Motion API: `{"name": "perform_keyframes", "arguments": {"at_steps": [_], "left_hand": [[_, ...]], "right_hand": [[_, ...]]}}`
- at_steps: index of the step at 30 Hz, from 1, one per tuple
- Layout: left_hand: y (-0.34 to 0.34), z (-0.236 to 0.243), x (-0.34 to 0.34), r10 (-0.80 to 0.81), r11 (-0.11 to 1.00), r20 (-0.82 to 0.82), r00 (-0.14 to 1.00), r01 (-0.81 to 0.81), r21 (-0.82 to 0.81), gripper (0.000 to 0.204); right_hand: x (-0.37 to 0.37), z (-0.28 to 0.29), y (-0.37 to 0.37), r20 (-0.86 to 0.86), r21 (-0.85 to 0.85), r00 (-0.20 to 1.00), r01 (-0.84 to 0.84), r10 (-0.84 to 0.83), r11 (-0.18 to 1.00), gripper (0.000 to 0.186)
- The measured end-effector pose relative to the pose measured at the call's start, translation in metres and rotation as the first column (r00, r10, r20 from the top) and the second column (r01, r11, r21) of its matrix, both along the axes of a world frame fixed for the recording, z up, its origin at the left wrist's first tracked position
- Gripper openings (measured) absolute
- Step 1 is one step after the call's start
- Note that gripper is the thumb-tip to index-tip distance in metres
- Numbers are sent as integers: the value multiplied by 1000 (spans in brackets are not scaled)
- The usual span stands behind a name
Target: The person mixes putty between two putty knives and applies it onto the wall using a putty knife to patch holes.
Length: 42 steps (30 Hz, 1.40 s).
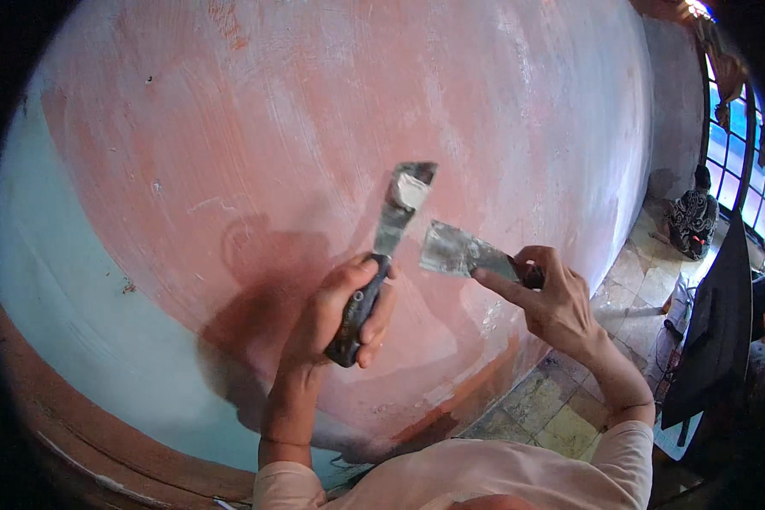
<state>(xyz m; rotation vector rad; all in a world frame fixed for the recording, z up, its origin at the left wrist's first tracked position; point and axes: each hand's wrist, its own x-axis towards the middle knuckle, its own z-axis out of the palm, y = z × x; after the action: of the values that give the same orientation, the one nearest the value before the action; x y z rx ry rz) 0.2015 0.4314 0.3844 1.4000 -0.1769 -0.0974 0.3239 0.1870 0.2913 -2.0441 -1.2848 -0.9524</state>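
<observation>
My left hand (353,310) is closed round the black handle of a putty knife (393,223), its metal blade pointing up. A lump of whitish filler (410,192) sits near the tip of that blade. My right hand (552,297) grips a second, wider putty knife (463,252) by its dark handle, the index finger stretched along the blade. This blade is smeared with pale residue and points left toward the first one, a small gap between them. Both tools are in front of a pink wall (314,153) with whitish streaks and patches.
A pale green band (85,280) borders the pink on the left. At the right lies a tiled floor (561,416), where a person in a patterned top (694,223) sits low by a barred window (735,153). A dark flat panel (714,331) stands nearer on the right.
</observation>
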Motion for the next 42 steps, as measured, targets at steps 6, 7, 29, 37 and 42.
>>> {"name": "perform_keyframes", "arguments": {"at_steps": [6,7,29,37,42], "left_hand": [[-15,4,-3,84,941,27,996,-89,325,28],[-13,2,-3,87,914,46,995,-99,393,26],[-35,-23,23,161,802,72,984,-173,572,24],[-44,-34,38,164,866,16,986,-152,476,26],[-45,-45,42,98,876,38,994,-104,470,27]], "right_hand": [[11,19,-30,-133,437,938,-234,320,868,57],[10,31,-30,-225,436,899,-253,377,864,53],[39,-24,-4,-644,577,445,-252,622,777,47],[27,-35,-13,-658,570,482,-184,579,801,49],[30,-31,-22,-423,511,823,-130,380,849,52]]}}
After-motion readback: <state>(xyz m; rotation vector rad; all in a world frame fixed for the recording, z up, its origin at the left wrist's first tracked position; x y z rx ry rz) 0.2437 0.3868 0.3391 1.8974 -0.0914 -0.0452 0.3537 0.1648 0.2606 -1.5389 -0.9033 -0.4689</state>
